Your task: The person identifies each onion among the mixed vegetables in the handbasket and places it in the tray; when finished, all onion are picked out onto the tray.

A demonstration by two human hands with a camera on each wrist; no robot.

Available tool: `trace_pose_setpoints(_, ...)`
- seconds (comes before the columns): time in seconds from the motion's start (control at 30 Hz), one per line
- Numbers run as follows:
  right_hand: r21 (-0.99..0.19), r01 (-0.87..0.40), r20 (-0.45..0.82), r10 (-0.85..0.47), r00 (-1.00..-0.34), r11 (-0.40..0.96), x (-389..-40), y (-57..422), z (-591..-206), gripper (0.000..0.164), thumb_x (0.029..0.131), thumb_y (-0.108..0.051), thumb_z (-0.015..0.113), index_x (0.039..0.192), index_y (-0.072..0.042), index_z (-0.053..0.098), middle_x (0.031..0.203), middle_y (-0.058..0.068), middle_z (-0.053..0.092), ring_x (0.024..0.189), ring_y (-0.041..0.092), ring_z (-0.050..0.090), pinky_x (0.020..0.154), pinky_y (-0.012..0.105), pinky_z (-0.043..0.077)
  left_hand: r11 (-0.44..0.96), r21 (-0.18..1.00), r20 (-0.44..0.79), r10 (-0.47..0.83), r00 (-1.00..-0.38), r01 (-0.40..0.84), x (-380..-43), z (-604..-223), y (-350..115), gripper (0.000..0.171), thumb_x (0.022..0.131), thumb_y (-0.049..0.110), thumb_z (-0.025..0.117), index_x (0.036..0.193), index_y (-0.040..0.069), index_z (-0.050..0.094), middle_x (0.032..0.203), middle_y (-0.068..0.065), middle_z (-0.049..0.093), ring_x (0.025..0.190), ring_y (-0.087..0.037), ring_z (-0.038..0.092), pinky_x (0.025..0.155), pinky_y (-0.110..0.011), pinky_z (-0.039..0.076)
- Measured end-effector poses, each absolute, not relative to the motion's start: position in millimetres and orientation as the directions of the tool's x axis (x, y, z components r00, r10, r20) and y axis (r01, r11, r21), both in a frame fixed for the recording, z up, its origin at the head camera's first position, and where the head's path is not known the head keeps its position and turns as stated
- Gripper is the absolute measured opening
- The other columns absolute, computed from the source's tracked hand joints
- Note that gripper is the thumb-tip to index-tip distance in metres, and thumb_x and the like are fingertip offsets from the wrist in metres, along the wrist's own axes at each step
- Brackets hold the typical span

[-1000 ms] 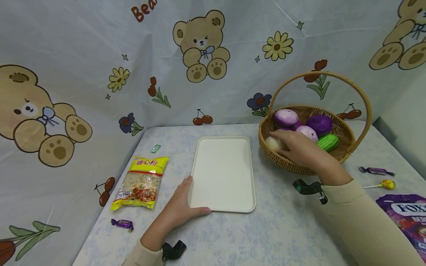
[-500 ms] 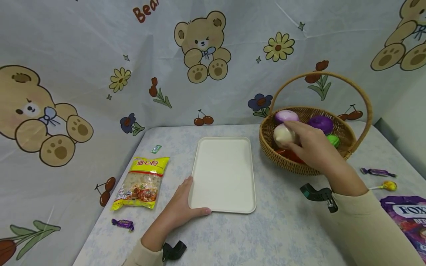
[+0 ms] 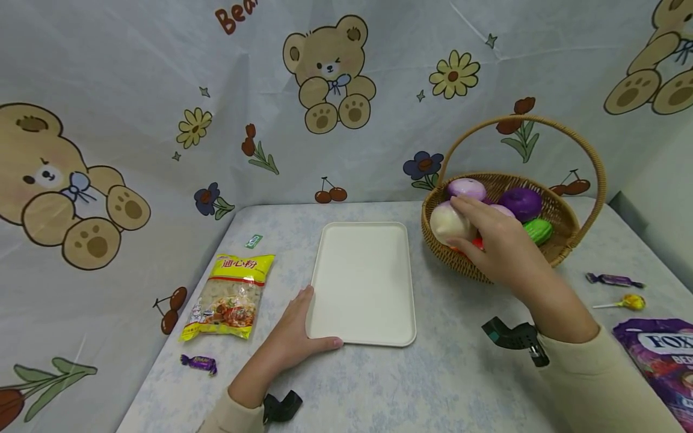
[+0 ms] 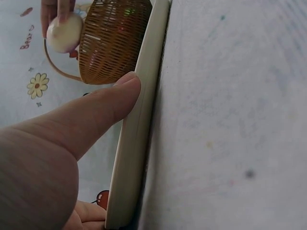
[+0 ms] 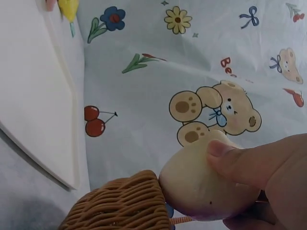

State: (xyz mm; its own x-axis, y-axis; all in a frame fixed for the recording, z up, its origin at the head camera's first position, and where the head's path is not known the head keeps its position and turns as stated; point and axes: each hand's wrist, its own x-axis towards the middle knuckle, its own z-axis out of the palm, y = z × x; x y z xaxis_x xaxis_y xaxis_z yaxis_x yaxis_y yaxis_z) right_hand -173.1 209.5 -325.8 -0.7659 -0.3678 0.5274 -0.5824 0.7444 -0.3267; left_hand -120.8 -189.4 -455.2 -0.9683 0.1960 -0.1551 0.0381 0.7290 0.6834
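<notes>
My right hand [image 3: 500, 249] pinches a cream-white turnip [image 3: 450, 222] with a purple underside, thumb on one side and fingers on the other. In the head view it appears over the left rim of the wicker basket [image 3: 460, 263]; in the right wrist view the turnip [image 5: 201, 184] shows just above the wicker. Inside the basket lie a pale purple round vegetable [image 3: 467, 189], a dark purple one [image 3: 521, 204], a green ridged one [image 3: 538, 231] and something red, partly hidden. My left hand [image 3: 292, 337] rests against the lower left corner of a white tray [image 3: 361, 282], thumb straight along its edge.
A yellow pasta bag [image 3: 230, 297] lies left of the tray, with a purple candy [image 3: 199, 364] and a small green packet [image 3: 253, 242] nearby. On the right are another purple candy [image 3: 614, 280], a yellow lollipop [image 3: 630, 302] and a purple FOX'S bag [image 3: 657, 361]. The basket handle [image 3: 587, 144] arches high.
My right hand has lifted the turnip from among the other vegetables and then shifted left toward the basket's rim. The left hand and the tray have stayed still.
</notes>
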Motion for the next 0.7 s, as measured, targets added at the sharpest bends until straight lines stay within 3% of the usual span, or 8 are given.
trace_pose_setpoints(0.13, -0.317, -0.611, 0.554, -0.381, -0.740, 0.726, -168, 202, -327, 0.073, 0.085, -0.006, 0.090, 0.150, 0.000, 0.057, 0.152, 0.017, 0.055, 0.139, 0.038, 0.051, 0.105, 0.059, 0.047, 0.731, 0.681, -0.154, 0.197, -0.968, 0.040, -120, -455, -189, 0.137, 0.072, 0.067, 0.090, 0.170, 0.010, 0.013, 0.173, -0.013, 0.015, 0.158, -0.031, 0.011, 0.120, -0.061, 0.023)
trace_pose_setpoints(0.37, -0.316, -0.708, 0.580, -0.462, -0.671, 0.632, -160, 183, -339, 0.070, 0.083, -0.002, 0.090, 0.146, 0.003, 0.059, 0.147, 0.018, 0.060, 0.135, 0.037, 0.056, 0.102, 0.054, 0.050, 0.729, 0.682, -0.139, 0.204, -0.969, 0.055, -121, -454, -189, 0.136, 0.074, 0.067, 0.089, 0.170, 0.007, 0.014, 0.173, -0.015, 0.016, 0.158, -0.034, 0.010, 0.121, -0.062, 0.022)
trace_pose_setpoints(0.7, -0.430, -0.705, 0.437, -0.553, -0.709, 0.564, -154, 156, -366, 0.066, 0.085, -0.010, 0.091, 0.143, 0.002, 0.062, 0.143, 0.014, 0.063, 0.130, 0.032, 0.061, 0.102, 0.048, 0.052, 0.734, 0.676, -0.137, 0.208, -0.969, 0.062, -121, -454, -190, 0.137, 0.073, 0.067, 0.089, 0.170, 0.007, 0.013, 0.173, -0.013, 0.015, 0.158, -0.033, 0.010, 0.122, -0.059, 0.021)
